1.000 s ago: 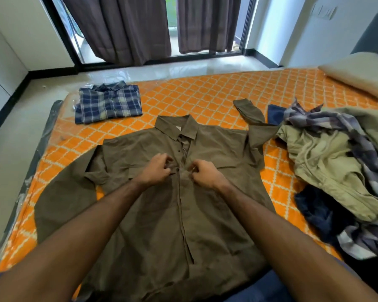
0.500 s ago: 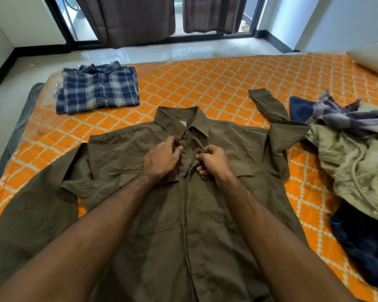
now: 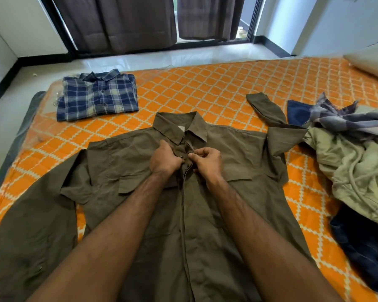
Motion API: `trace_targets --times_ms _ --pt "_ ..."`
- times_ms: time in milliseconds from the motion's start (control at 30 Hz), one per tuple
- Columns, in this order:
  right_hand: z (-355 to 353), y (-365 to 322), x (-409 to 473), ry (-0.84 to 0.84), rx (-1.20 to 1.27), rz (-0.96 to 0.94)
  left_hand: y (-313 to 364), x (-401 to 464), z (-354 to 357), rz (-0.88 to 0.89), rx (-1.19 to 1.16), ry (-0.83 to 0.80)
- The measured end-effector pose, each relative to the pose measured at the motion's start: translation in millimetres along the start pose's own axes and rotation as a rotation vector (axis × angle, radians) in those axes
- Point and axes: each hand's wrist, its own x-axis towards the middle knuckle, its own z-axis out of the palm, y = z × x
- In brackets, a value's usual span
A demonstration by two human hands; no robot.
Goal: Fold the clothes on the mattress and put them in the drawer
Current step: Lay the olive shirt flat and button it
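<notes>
An olive-brown long-sleeved shirt lies face up and spread out on the orange patterned mattress. Just below its collar, my left hand and my right hand pinch the two edges of the button placket together, fingers closed on the cloth. A folded blue plaid shirt rests at the far left of the mattress. On the right lies a heap of unfolded clothes, with a khaki garment, a plaid shirt and dark blue fabric.
A pillow sits at the far right corner. Beyond the mattress are pale floor tiles, dark curtains and a glass door. Clear plastic covers the mattress's left edge. No drawer is in view.
My hands have moved up the placket from mid-chest to just under the collar. My head has leaned in, so the shirt looks larger.
</notes>
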Motion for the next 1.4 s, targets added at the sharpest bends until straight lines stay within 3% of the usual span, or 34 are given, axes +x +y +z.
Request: trace_targets --times_ms 133,333,867,1033,1200,1400 --pt "0 0 3 -0.053 -0.125 0.005 -6 3 3 -0.062 -0.161 0.001" --pt "4 4 3 -0.024 -0.034 0.049 -14 7 2 -0.056 -0.209 -0.047" --pt "15 10 -8 0.014 -0.136 -0.029 -27 -3 22 -0.02 -0.393 0.071" --pt "18 11 -13 0.072 -0.187 -0.033 -30 -9 32 0.024 -0.354 0.18" --pt "24 17 -22 0.171 -0.296 -0.172 -34 -16 41 0.075 -0.378 0.282" --pt "21 10 -24 0.117 -0.333 -0.162 -33 -18 37 0.104 -0.34 0.237"
